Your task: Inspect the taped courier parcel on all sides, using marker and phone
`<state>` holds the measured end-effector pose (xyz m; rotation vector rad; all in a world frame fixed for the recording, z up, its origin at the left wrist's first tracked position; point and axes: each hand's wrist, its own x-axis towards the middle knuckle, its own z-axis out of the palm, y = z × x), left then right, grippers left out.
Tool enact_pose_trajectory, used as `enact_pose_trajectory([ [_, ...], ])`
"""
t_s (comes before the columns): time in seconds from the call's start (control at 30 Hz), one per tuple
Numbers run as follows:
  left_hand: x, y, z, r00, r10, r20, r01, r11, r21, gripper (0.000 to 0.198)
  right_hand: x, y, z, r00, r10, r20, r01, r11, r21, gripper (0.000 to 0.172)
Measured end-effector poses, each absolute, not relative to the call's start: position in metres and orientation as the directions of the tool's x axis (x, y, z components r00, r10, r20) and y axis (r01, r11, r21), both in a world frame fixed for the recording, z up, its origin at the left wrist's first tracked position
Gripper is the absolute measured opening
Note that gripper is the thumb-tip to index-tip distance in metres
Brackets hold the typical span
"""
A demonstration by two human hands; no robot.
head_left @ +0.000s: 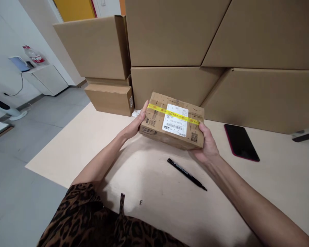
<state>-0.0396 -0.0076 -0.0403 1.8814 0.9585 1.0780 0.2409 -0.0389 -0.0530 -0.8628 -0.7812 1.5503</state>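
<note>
I hold a small cardboard parcel (157, 120) just above the pale table (92, 144). It has a strip of yellow tape across its top and a white shipping label. My left hand (136, 125) grips its left end and my right hand (207, 145) grips its right front corner. A black pen (186, 174) lies on the table just in front of the parcel, between my forearms.
Large cardboard boxes (221, 51) are stacked along the back of the table, with smaller ones (110, 97) at the left. A black phone with a red edge (240, 142) lies to the right. A dark object (304, 137) sits at the far right. Grey floor and a white cabinet (46, 79) are on the left.
</note>
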Motion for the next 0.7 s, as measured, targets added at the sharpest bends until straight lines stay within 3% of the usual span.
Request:
enact_pose_trajectory([
  [0.23,-0.054,-0.012,-0.023,0.477,0.808,0.345,0.308,-0.522,0.796,0.142,0.257,-0.034,-0.045,-0.188,0.925,-0.330,-0.475,-0.379,-0.794,0.047],
  [0.37,-0.046,-0.019,-0.017,0.404,0.856,0.321,0.244,-0.440,0.864,0.135,0.255,-0.037,-0.042,-0.191,0.910,-0.367,-0.462,-0.413,-0.785,0.060],
  [0.5,-0.021,-0.028,-0.017,0.270,0.920,0.284,0.087,-0.318,0.944,0.111,0.256,-0.035,-0.045,-0.098,0.973,-0.211,-0.448,-0.232,-0.863,0.066],
  [0.63,-0.003,-0.032,-0.015,0.241,0.960,0.140,-0.085,-0.123,0.989,0.084,0.260,-0.037,-0.044,0.108,0.989,0.101,-0.397,0.136,-0.908,0.065],
  [0.7,-0.004,-0.032,-0.012,0.219,0.975,0.024,-0.166,0.013,0.986,0.076,0.263,-0.040,-0.040,0.122,0.956,0.266,-0.325,0.292,-0.899,0.076],
])
